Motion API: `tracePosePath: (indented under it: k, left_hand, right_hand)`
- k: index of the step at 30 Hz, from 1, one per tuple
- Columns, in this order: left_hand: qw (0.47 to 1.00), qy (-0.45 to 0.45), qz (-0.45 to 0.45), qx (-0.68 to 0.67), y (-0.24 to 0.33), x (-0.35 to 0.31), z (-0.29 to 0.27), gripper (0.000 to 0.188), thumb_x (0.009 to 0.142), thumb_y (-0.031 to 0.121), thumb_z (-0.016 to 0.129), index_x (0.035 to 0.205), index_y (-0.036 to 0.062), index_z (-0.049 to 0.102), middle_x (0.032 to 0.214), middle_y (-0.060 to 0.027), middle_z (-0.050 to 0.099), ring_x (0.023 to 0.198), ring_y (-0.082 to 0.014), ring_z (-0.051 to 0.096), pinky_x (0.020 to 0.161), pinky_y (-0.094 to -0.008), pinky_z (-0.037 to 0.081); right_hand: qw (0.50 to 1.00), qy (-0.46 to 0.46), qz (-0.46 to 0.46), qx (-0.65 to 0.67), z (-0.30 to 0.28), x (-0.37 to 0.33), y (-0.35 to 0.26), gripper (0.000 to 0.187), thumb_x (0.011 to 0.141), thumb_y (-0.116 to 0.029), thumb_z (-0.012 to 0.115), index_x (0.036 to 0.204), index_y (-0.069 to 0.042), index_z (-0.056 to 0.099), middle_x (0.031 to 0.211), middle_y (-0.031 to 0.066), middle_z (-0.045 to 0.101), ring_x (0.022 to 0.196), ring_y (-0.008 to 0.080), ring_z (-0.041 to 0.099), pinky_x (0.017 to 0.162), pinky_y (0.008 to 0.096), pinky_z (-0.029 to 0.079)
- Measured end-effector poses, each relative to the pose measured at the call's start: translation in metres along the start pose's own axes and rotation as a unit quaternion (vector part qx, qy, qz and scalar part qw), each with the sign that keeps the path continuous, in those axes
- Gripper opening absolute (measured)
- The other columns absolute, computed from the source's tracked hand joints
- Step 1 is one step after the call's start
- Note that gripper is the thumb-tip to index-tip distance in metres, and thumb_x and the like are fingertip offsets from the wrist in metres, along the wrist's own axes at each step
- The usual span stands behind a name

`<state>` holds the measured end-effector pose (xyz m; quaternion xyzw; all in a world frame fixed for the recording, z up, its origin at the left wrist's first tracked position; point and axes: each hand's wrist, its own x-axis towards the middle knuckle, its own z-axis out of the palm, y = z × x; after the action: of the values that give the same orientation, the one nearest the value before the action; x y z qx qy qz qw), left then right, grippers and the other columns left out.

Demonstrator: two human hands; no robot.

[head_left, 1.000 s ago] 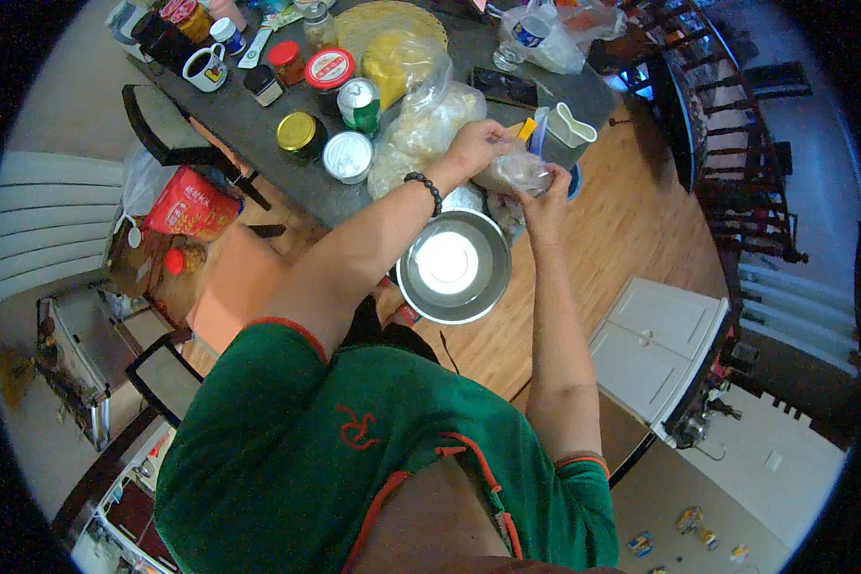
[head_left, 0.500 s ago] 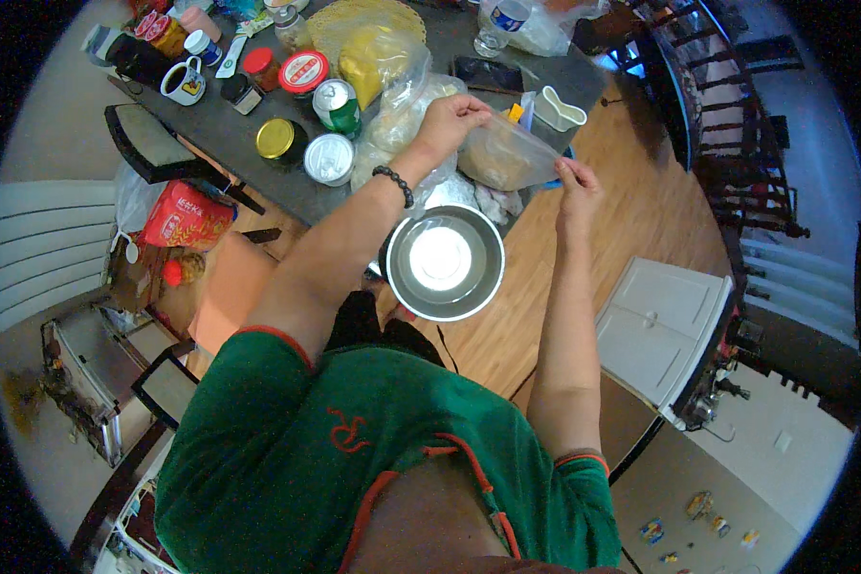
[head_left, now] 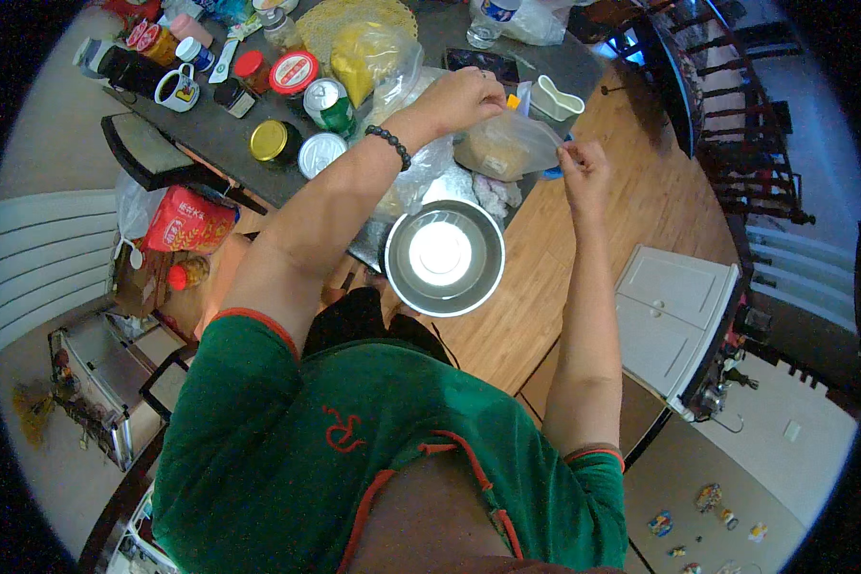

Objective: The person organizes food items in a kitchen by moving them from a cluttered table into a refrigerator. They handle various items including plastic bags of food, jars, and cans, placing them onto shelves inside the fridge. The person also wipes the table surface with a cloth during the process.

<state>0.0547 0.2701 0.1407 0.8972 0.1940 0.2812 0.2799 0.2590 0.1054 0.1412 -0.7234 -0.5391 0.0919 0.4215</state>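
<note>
A clear plastic bag with a tan, grainy-looking filling point(head_left: 496, 151) lies at the table's near right corner. Its top edge is pulled out between my two hands. My left hand point(head_left: 469, 99), a dark bead bracelet on the wrist, has its fingers closed at the bag's far end, beside a small yellow clip or cap point(head_left: 513, 102). The bag's right corner is pinched in the fingers of my right hand point(head_left: 585, 170). Just nearer to me is a round metal bowl point(head_left: 469, 293) with a bright reflection inside; what it rests on is mostly hidden.
Jars, a can point(head_left: 329, 105) and a mug point(head_left: 178, 88) crowd the dark table's left side. A bag of yellow stuff point(head_left: 364, 65) lies on a woven mat. At the right stand a white scoop-like container point(head_left: 555, 99), a phone point(head_left: 483, 65) and a clear bottle point(head_left: 488, 29). A chair point(head_left: 153, 143) flanks the table.
My left hand has shifted right and slightly away along the bag's edge, and its fingers now curl more. My right hand has moved slightly; it still pinches the corner.
</note>
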Motion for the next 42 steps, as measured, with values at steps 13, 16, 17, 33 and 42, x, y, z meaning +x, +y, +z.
tracePosePath:
  k: [13,16,17,33,42]
  left_hand:
    - [0.998,0.049,-0.024,0.008,0.005,0.003,0.008,0.017,0.076,0.02,0.063,0.088,0.0077,0.066,0.086,-0.0079,0.063,0.085,-0.0287,0.059,0.076,-0.039,0.047]
    - [0.996,-0.007,-0.006,0.09,0.015,0.011,0.012,0.018,0.077,0.021,0.062,0.089,0.0085,0.066,0.089,-0.0069,0.064,0.088,-0.0292,0.059,0.077,-0.0392,0.047]
    - [0.996,-0.012,-0.007,0.092,0.016,0.012,0.011,0.018,0.077,0.022,0.062,0.089,0.0088,0.066,0.089,-0.0067,0.064,0.089,-0.0289,0.059,0.077,-0.0393,0.047]
    - [0.99,-0.027,-0.002,0.14,0.03,0.021,0.028,0.015,0.076,0.024,0.062,0.084,0.0113,0.066,0.085,-0.0077,0.063,0.09,-0.027,0.059,0.078,-0.0411,0.044]
    - [0.99,-0.002,0.008,0.141,0.037,0.017,0.034,0.008,0.076,0.019,0.06,0.077,0.0119,0.064,0.081,-0.0082,0.062,0.086,-0.0266,0.058,0.076,-0.0398,0.041]
  right_hand:
    - [0.994,-0.03,-0.029,-0.101,0.0,0.014,-0.019,0.013,0.075,-0.011,0.067,0.081,0.0,0.063,0.081,0.0126,0.06,0.075,0.0236,0.061,0.066,0.033,0.048]
    - [0.996,-0.036,-0.006,-0.081,0.003,0.015,-0.011,0.013,0.075,-0.011,0.067,0.082,-0.001,0.064,0.081,0.0123,0.061,0.075,0.0232,0.062,0.065,0.0328,0.048]
    - [0.997,-0.042,0.008,-0.072,0.003,0.015,-0.009,0.013,0.075,-0.011,0.067,0.082,-0.001,0.064,0.081,0.0122,0.061,0.074,0.023,0.062,0.065,0.0326,0.048]
    - [0.991,-0.048,-0.045,-0.114,0.015,0.023,-0.018,0.014,0.071,-0.012,0.068,0.083,-0.006,0.064,0.079,0.0127,0.061,0.075,0.0289,0.06,0.066,0.0377,0.047]
    - [0.967,-0.023,-0.157,-0.197,0.022,0.019,-0.027,0.008,0.073,-0.008,0.063,0.078,-0.004,0.059,0.078,0.0136,0.058,0.078,0.0335,0.057,0.067,0.0434,0.042]
